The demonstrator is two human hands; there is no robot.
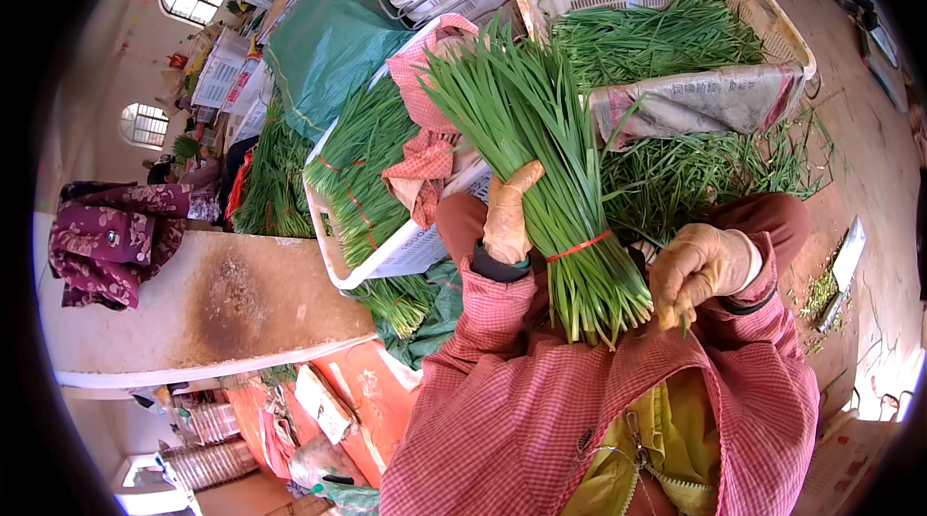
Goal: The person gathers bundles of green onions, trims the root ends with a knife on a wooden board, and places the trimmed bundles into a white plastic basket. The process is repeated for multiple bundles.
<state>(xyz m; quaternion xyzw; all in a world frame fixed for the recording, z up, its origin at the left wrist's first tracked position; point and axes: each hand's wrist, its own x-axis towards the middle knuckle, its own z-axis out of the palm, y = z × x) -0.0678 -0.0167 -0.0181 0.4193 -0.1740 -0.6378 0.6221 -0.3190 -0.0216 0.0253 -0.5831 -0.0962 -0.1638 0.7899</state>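
Observation:
My left hand (509, 215), in a tan glove, grips an upright bunch of flat-leaved garlic chives (558, 176), its thumb across the front. A red band (579, 246) circles the bunch below the hand. The leaves fan out at the top, and the pale cut stem ends point down toward my lap. Just right of those ends, apart from the band, is my gloved right hand (699, 271). Its fingers are drawn together, with a small green leaf scrap (684, 326) showing at the tips. Loose chives (666, 176) lie on the floor between my knees and beyond.
A white plastic crate (775, 2) of loose chives stands ahead, a printed sack (695, 100) over its near side. To the left, another crate (395, 266) holds banded bunches and a pink checked cloth (420, 168). A cleaver (847, 255) lies on the floor at right.

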